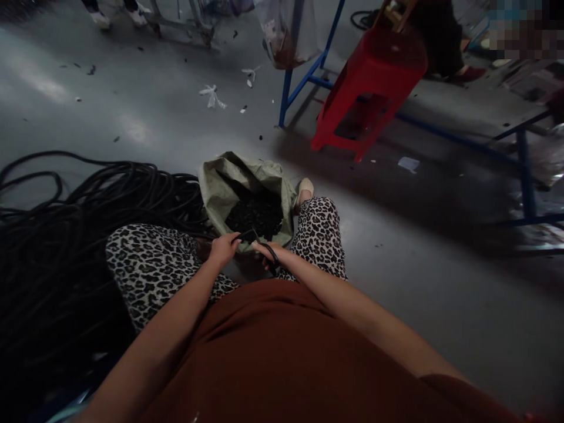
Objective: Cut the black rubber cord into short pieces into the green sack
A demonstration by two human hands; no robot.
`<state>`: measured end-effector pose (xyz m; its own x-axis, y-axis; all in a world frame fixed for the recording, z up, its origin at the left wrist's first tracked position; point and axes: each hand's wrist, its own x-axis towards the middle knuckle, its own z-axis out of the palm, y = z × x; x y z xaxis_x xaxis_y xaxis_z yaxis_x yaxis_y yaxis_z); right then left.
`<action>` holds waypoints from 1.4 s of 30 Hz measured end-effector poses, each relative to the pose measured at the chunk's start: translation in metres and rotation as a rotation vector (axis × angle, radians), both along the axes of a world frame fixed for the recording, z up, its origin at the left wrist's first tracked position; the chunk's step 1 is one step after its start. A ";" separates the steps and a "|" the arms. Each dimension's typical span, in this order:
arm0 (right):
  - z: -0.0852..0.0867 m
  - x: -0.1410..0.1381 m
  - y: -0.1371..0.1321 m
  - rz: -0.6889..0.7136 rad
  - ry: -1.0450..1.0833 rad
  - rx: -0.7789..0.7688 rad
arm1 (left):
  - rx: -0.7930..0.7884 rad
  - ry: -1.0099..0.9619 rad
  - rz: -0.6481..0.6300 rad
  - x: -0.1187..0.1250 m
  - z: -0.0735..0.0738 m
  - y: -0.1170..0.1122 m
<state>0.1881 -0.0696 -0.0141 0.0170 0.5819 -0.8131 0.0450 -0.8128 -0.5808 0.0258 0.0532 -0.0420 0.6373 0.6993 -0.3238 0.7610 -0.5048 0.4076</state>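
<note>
Both hands are low in the middle of the head view, over the near rim of an open pale green woven sack [215, 200]. Small black pieces [255, 214] lie inside the sack. My left hand [224, 249] is closed, pinching a thin black strip [243, 235]. My right hand [264, 249] is closed around what look like black-handled scissors [274, 258], a dark loop showing beside the thumb. The blades lie close to the strip; in the dim light I cannot tell whether they touch it.
A large heap of black tubing [132, 182] lies on the left, reaching the sack. A red plastic stool [374, 82] and a blue metal frame [286, 94] stand beyond. A plastic bag [286, 35] hangs there. White scraps [212, 96] litter the floor. Other people's feet show.
</note>
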 end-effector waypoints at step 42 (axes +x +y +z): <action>-0.006 -0.007 0.004 0.019 -0.242 0.100 | 0.030 0.056 -0.097 0.008 0.006 -0.008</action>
